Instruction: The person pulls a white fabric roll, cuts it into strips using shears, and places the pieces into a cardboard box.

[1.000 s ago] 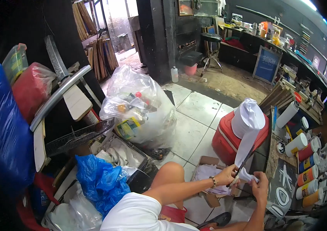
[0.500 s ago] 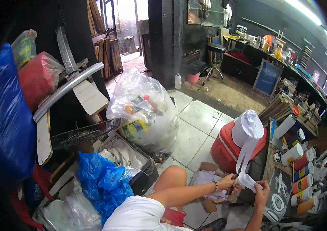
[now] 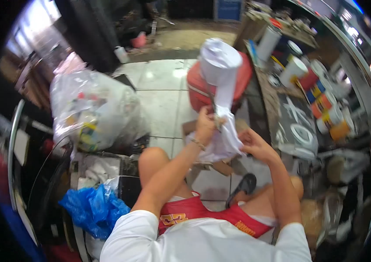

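Note:
A roll of white fabric (image 3: 221,61) sits on a red cooler (image 3: 198,83), and a strip hangs from it towards me. My left hand (image 3: 208,124) is closed round scissors (image 3: 212,98), whose dark blades point up beside the strip. My right hand (image 3: 255,146) pinches the edge of the white fabric strip (image 3: 228,135) on the other side. Below the hands, a cardboard box (image 3: 224,167) holds more white cloth (image 3: 213,152). The scissors' handles are mostly hidden by my fingers.
A clear bag of bottles (image 3: 102,111) stands at the left, with a blue plastic bag (image 3: 96,209) nearer me. Paint jars (image 3: 324,104) line the bench on the right, beside a dark painted board (image 3: 296,126). A sandal (image 3: 243,188) is on the tiled floor.
The view has swung right and down, so the hands and roll appear nearer the middle. The strip between my hands now hangs looser and lower over the box.

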`<action>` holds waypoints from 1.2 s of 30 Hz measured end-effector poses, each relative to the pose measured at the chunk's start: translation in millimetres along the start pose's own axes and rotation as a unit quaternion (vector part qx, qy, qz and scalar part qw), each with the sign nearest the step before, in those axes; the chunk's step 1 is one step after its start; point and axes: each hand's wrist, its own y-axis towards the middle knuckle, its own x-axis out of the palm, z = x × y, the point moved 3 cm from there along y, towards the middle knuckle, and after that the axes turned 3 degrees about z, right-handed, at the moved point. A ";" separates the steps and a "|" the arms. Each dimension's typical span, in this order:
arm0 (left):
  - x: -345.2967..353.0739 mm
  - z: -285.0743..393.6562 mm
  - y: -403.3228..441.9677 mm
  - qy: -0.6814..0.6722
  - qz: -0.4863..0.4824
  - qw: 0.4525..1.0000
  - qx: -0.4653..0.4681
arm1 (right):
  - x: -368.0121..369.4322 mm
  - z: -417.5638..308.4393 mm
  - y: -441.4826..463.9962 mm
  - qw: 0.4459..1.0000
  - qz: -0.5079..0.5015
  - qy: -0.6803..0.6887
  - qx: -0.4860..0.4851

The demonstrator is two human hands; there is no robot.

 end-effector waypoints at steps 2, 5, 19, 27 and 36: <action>5.2 3.2 -2.1 -0.090 -0.060 0.994 0.017 | 4.8 -9.9 -0.2 0.998 -0.041 0.034 0.036; 6.4 6.9 -6.3 -0.063 -0.081 0.994 0.027 | 5.8 -4.9 7.8 0.998 -0.032 0.044 0.038; 13.6 6.3 -8.1 -0.140 -0.027 0.990 -0.017 | 15.2 27.9 34.8 0.990 -0.052 0.116 0.056; 9.1 11.8 -4.9 0.050 -0.026 0.998 0.010 | 13.7 19.4 33.8 0.947 0.016 0.314 0.063; 4.3 -1.3 -18.3 0.065 -0.299 0.950 -0.062 | -69.8 -19.6 12.2 0.981 0.175 0.087 0.014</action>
